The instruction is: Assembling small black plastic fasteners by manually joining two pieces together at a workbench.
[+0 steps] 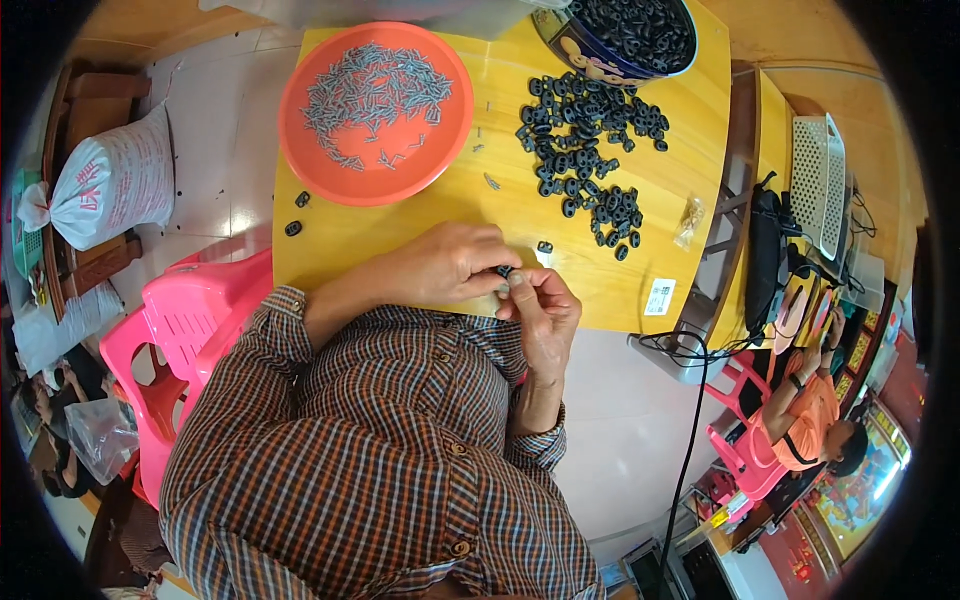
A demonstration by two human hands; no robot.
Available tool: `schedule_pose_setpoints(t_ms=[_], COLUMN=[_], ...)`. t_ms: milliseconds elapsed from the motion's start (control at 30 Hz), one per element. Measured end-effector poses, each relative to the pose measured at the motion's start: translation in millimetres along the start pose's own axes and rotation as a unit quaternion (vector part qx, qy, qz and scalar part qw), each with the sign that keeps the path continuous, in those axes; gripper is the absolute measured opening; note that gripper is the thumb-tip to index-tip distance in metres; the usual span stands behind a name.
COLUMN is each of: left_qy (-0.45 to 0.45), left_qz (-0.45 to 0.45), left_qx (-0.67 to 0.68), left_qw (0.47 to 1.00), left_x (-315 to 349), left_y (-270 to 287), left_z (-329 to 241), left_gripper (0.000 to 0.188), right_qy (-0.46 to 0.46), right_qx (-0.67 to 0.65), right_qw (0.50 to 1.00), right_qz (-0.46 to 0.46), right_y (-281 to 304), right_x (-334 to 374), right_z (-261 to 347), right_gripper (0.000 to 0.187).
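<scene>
Near the table's front edge, my left hand (450, 262) and my right hand (545, 312) meet at the fingertips. Pinched between them is a small black plastic piece (504, 271), mostly covered by my fingers. Just beyond the right hand lies another small black oval piece (545, 247). A large pile of such black pieces with holes (580, 140) spreads across the table's right half. At the far left, an orange round tray (400, 190) holds many small thin grey metal pieces (375, 90). A few of these metal pieces (491, 181) lie loose beside the tray.
A round tin (610, 65) full of black pieces stands at the back right. Two black pieces (293, 228) sit near the left edge of the yellow table (440, 212). A pink chair (190, 320) is at my left. Another person (805, 420) sits off to the right.
</scene>
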State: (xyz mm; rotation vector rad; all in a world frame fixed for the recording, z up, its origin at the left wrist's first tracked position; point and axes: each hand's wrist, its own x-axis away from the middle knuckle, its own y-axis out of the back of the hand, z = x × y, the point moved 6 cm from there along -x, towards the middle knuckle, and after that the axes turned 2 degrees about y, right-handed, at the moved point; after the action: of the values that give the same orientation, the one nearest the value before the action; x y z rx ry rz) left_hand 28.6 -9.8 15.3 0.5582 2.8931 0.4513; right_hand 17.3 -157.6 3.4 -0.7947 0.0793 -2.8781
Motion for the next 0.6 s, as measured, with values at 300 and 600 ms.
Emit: schedule_pose_setpoints(t_ms=[300, 600], left_qy=[-0.002, 0.018], left_qz=[-0.048, -0.104], left_qx=[-0.25, -0.266], left_qw=[0.967, 0.958], left_x=[10.5, 11.9], left_y=[6.6, 15.3], left_z=[-7.6, -8.1], left_gripper=[0.024, 0.034], right_qy=[0.156, 0.189], right_qx=[0.222, 0.236], right_qw=[0.959, 0.948], right_qz=[-0.082, -0.101], right_y=[13.8, 11.3], right_x=[3.1, -2.6], right_z=[7.9, 12.2], right_gripper=[0.01, 0.012])
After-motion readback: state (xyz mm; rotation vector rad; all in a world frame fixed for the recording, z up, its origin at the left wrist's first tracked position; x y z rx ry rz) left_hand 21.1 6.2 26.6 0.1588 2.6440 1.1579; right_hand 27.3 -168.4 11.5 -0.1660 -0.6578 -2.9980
